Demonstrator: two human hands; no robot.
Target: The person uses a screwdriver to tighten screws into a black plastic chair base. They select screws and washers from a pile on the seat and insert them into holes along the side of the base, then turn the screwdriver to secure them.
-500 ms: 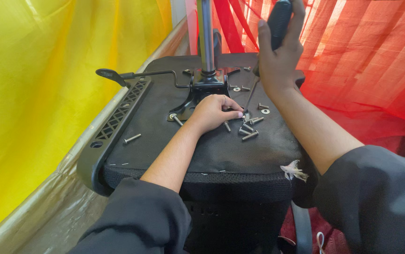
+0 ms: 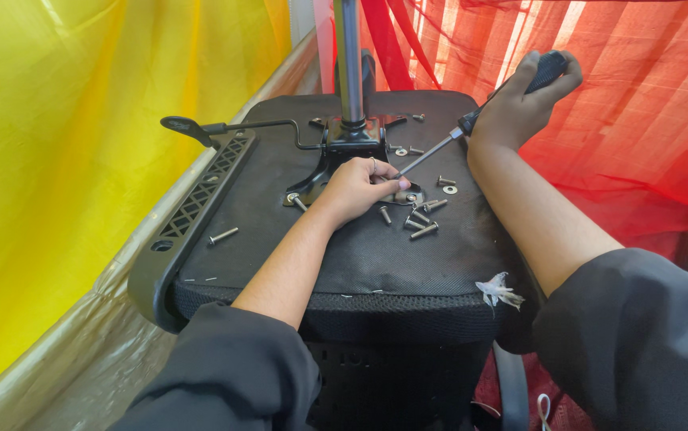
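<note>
Bright daylight comes through the red curtain [image 2: 639, 120] beyond the right hand [image 2: 519, 104], which glows with pale, nearly blown-out patches above that hand's fingers. The yellow sheet [image 2: 64, 160], left of the left hand [image 2: 356, 187], is evenly lit and strongly saturated. Shadows under the fingers on the black seat [image 2: 408, 263] are soft and faint. Focus is sharp around both hands; the sleeves [image 2: 232, 375] nearest the camera look softer, with slight wide-angle stretch at the edges.

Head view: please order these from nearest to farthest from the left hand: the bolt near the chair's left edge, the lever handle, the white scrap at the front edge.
From the left hand:
1. Bolt, left.
2. Lever handle, far left; white scrap, front right: too close to call.
</note>
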